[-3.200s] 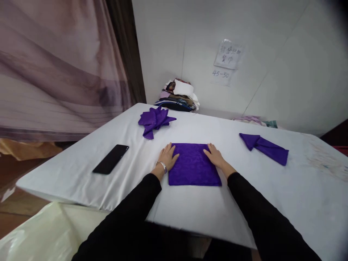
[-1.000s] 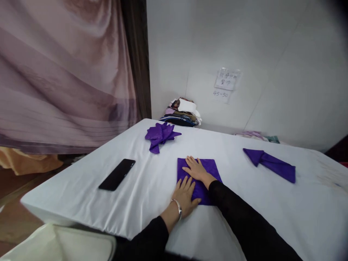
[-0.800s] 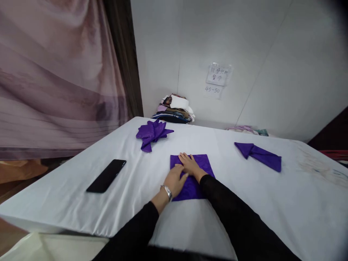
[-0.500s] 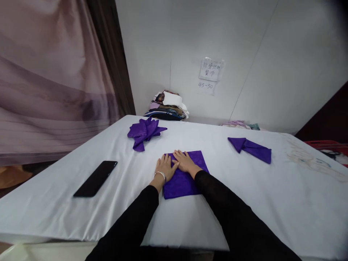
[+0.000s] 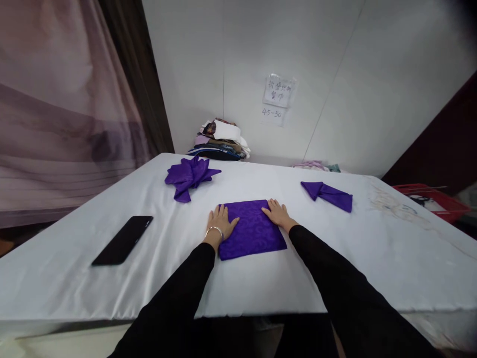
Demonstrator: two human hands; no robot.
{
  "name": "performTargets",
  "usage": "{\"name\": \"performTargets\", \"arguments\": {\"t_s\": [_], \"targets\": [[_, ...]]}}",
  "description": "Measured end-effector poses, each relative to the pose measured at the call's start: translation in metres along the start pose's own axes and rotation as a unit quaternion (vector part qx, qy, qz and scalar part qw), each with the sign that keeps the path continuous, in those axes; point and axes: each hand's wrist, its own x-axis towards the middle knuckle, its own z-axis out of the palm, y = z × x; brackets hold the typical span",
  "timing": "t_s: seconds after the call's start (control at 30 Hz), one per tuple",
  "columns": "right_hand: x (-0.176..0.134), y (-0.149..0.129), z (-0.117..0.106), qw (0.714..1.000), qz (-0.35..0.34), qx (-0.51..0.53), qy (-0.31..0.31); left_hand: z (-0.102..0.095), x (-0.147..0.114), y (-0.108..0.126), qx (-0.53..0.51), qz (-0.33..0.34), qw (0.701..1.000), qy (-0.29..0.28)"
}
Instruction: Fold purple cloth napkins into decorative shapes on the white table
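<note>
A purple patterned cloth napkin (image 5: 253,228), folded into a flat square, lies in front of me on the white tablecloth (image 5: 156,293). My left hand (image 5: 221,221) rests on its left side with the fingers spread; a silver bracelet (image 5: 215,229) circles that wrist. On the far right corner of the napkin lies my right hand (image 5: 278,214), flat and with fingers apart. Beyond them at the left sits a purple napkin folded into a fan-like shape (image 5: 191,176). A narrow folded purple napkin (image 5: 330,195) lies at the right.
A black phone (image 5: 122,240) lies on the left of the table. Behind the table, a pile of folded clothes (image 5: 221,141) stands by the wall, with handwritten paper signs (image 5: 278,94) above. A red basket (image 5: 436,199) is at the far right, and a curtain (image 5: 67,109) hangs at the left.
My right hand has slid right from the napkin's far left part, beside my left hand, to its far right corner. My left hand stays on the left side. The view has shifted slightly.
</note>
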Motion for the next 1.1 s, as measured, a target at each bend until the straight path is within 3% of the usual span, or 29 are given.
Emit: {"name": "performTargets", "arguments": {"t_s": [0.07,0.17,0.23,0.57,0.73,0.93,1.1], "targets": [[-0.020,-0.016,0.005,0.999,-0.037,0.005,0.026,0.001,0.001,-0.001,0.001,0.001,1.000,0.003],[-0.050,-0.045,0.021,0.988,-0.149,0.007,0.044,0.004,0.004,-0.002,0.007,0.005,1.000,0.009],[-0.066,-0.054,0.029,0.984,-0.174,0.006,0.040,0.005,0.005,-0.003,0.010,0.005,1.000,0.008],[-0.091,0.010,0.019,0.999,-0.030,-0.008,0.029,-0.006,0.002,0.001,-0.004,0.000,1.000,-0.006],[-0.094,0.012,0.022,0.999,-0.019,-0.029,0.025,-0.009,-0.011,-0.001,-0.049,-0.032,0.998,0.009],[-0.093,0.012,0.023,0.998,-0.019,-0.048,0.023,-0.003,-0.054,-0.014,-0.044,-0.013,0.999,0.014],[-0.093,0.014,0.025,0.998,-0.020,-0.049,0.036,-0.010,-0.079,-0.026,-0.115,-0.029,0.990,0.073]]}}
